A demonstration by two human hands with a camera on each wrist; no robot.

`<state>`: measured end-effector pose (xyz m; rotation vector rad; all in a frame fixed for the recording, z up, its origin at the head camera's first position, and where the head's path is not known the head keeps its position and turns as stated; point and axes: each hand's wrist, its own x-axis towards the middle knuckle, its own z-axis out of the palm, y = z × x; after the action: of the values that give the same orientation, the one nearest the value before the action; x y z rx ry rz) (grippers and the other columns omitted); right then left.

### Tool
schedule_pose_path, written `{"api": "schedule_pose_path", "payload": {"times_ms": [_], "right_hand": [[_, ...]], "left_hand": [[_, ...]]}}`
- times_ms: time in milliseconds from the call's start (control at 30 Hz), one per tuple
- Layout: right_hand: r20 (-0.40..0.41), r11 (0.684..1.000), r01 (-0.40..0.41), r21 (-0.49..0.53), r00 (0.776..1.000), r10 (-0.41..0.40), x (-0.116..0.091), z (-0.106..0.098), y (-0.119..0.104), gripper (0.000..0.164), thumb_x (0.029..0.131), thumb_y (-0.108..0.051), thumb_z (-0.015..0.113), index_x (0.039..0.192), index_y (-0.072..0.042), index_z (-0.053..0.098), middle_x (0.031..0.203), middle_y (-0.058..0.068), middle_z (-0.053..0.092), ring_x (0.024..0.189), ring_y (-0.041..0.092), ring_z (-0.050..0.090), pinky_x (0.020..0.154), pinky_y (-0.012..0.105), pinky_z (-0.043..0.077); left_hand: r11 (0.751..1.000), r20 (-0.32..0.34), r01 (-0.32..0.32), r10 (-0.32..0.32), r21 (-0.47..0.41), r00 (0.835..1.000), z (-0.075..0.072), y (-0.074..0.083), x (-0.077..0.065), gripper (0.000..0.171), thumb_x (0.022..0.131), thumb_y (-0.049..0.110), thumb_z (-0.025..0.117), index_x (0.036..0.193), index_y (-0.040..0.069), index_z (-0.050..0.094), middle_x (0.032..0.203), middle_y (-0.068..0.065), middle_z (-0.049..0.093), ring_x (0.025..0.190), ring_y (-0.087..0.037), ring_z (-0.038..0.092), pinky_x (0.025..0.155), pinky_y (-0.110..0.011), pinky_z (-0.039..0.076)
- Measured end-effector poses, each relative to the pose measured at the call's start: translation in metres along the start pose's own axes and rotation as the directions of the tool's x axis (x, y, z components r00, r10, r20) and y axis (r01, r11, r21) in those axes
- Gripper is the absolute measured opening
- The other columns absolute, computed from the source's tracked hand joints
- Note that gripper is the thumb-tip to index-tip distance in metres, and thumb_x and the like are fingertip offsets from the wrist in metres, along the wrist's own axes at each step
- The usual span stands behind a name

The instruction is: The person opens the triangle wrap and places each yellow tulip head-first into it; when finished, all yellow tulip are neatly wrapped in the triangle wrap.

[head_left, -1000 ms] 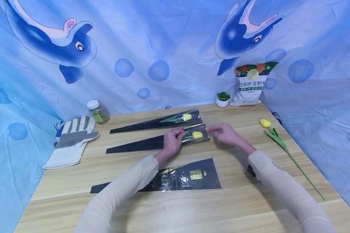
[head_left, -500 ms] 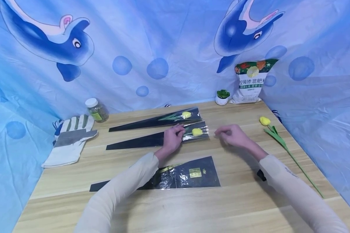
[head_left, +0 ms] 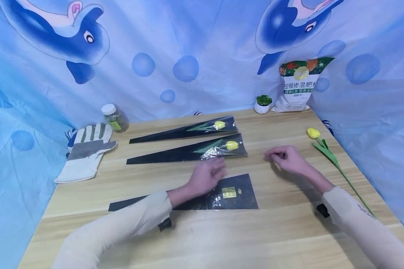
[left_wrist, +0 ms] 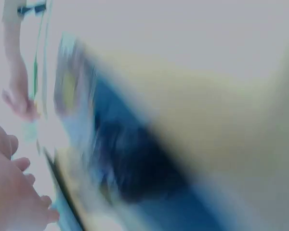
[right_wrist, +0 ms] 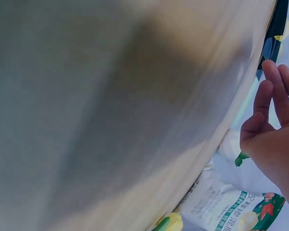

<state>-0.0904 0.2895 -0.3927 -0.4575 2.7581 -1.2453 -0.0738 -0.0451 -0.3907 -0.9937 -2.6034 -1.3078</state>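
My left hand (head_left: 205,177), blurred by motion, hovers with loose fingers over the nearest black flower sleeve (head_left: 245,194), partly hiding it. This sleeve lies flat, with a gold square printed on its wide end. Beyond it lies a middle black sleeve (head_left: 161,154) with a yellow tulip (head_left: 232,145) inside, under clear film. The farthest sleeve (head_left: 161,135) also holds a yellow tulip (head_left: 219,125). My right hand (head_left: 289,160) is above the wood to the right of the sleeves, fingers relaxed, nothing seen in it. In the right wrist view, its fingers (right_wrist: 274,96) look nearly straight.
A loose yellow tulip (head_left: 313,133) with a long green stem lies along the table's right side. White-and-grey work gloves (head_left: 87,151) and a lidded jar (head_left: 116,119) stand at the left. A small potted plant (head_left: 262,106) and a fertilizer bag (head_left: 297,89) are at the back right.
My left hand has let go of the middle sleeve and come nearer, over the nearest sleeve. My right hand has drawn away to the right from the middle sleeve's wide end.
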Motion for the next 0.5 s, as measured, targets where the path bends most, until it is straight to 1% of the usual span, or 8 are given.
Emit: {"api": "schedule_pose_path", "payload": {"times_ms": [33, 100, 133, 200, 267, 300, 400, 500], "right_hand": [[0.005, 1.0, -0.002, 0.003, 1.0, 0.002, -0.003, 0.0, 0.0, 0.022, 0.096, 0.003, 0.057, 0.109, -0.002, 0.074, 0.101, 0.008, 0.075, 0.084, 0.023, 0.066, 0.069, 0.027, 0.051], [0.018, 1.0, -0.009, 0.022, 1.0, 0.009, -0.008, 0.001, -0.001, 0.023, 0.096, 0.003, 0.058, 0.109, -0.004, 0.075, 0.1, 0.008, 0.075, 0.077, 0.022, 0.063, 0.064, 0.026, 0.051], [0.022, 0.999, -0.016, 0.029, 1.0, 0.015, -0.011, 0.001, -0.002, 0.022, 0.096, 0.003, 0.058, 0.109, -0.005, 0.075, 0.1, 0.007, 0.075, 0.074, 0.022, 0.062, 0.062, 0.026, 0.05], [0.028, 0.998, -0.033, 0.05, 0.999, 0.032, -0.014, 0.002, -0.003, 0.022, 0.095, 0.002, 0.059, 0.108, -0.006, 0.075, 0.101, 0.007, 0.074, 0.071, 0.022, 0.059, 0.06, 0.027, 0.049], [0.033, 0.997, -0.045, 0.059, 0.999, 0.043, -0.016, 0.003, -0.005, 0.021, 0.096, 0.002, 0.059, 0.109, -0.005, 0.074, 0.101, 0.008, 0.074, 0.07, 0.022, 0.058, 0.058, 0.027, 0.049], [0.037, 0.997, -0.053, 0.059, 0.998, 0.051, -0.017, 0.003, -0.006, 0.021, 0.096, 0.002, 0.059, 0.109, -0.005, 0.074, 0.101, 0.008, 0.074, 0.072, 0.021, 0.058, 0.059, 0.027, 0.049], [0.052, 0.996, -0.066, 0.06, 0.997, 0.063, -0.019, 0.003, -0.007, 0.021, 0.096, 0.002, 0.059, 0.11, -0.004, 0.074, 0.101, 0.008, 0.074, 0.07, 0.022, 0.058, 0.059, 0.028, 0.049], [0.058, 0.997, -0.057, 0.048, 0.997, 0.054, -0.019, 0.003, -0.007, 0.021, 0.096, 0.001, 0.059, 0.109, -0.005, 0.074, 0.099, 0.006, 0.075, 0.067, 0.021, 0.057, 0.058, 0.027, 0.048]], "left_hand": [[0.999, 0.033, 0.033, -0.033, -0.008, 0.999, 0.004, 0.005, -0.008, 0.028, 0.091, 0.01, 0.073, 0.115, -0.005, 0.07, 0.131, -0.024, 0.06, 0.129, -0.046, 0.049, 0.11, -0.056, 0.034], [0.996, 0.072, 0.088, -0.087, -0.006, 0.994, 0.011, 0.012, -0.022, 0.031, 0.093, 0.013, 0.072, 0.118, -0.005, 0.07, 0.134, -0.023, 0.058, 0.133, -0.047, 0.044, 0.111, -0.059, 0.03], [0.994, 0.081, 0.114, -0.113, 0.001, 0.99, 0.014, 0.014, -0.028, 0.033, 0.093, 0.014, 0.072, 0.12, -0.004, 0.069, 0.136, -0.022, 0.058, 0.135, -0.046, 0.042, 0.112, -0.059, 0.029], [0.989, 0.083, 0.146, -0.146, 0.009, 0.986, 0.02, 0.016, -0.036, 0.034, 0.092, 0.014, 0.072, 0.122, -0.002, 0.069, 0.137, -0.019, 0.058, 0.137, -0.045, 0.04, 0.114, -0.059, 0.026], [0.988, 0.081, 0.154, -0.155, 0.021, 0.985, 0.024, 0.015, -0.039, 0.035, 0.092, 0.014, 0.072, 0.123, -0.002, 0.069, 0.138, -0.018, 0.057, 0.138, -0.044, 0.039, 0.116, -0.057, 0.022], [0.987, 0.081, 0.157, -0.159, 0.031, 0.984, 0.025, 0.014, -0.04, 0.036, 0.092, 0.015, 0.073, 0.123, -0.002, 0.068, 0.139, -0.018, 0.057, 0.139, -0.044, 0.038, 0.116, -0.057, 0.021], [0.986, 0.09, 0.151, -0.157, 0.067, 0.984, 0.029, 0.011, -0.041, 0.039, 0.091, 0.017, 0.074, 0.125, -0.002, 0.068, 0.14, -0.017, 0.056, 0.139, -0.044, 0.037, 0.117, -0.056, 0.018], [0.984, 0.104, 0.148, -0.158, 0.097, 0.982, 0.031, 0.009, -0.041, 0.043, 0.091, 0.02, 0.075, 0.127, -0.001, 0.066, 0.142, -0.016, 0.054, 0.141, -0.042, 0.034, 0.118, -0.055, 0.016]]}}
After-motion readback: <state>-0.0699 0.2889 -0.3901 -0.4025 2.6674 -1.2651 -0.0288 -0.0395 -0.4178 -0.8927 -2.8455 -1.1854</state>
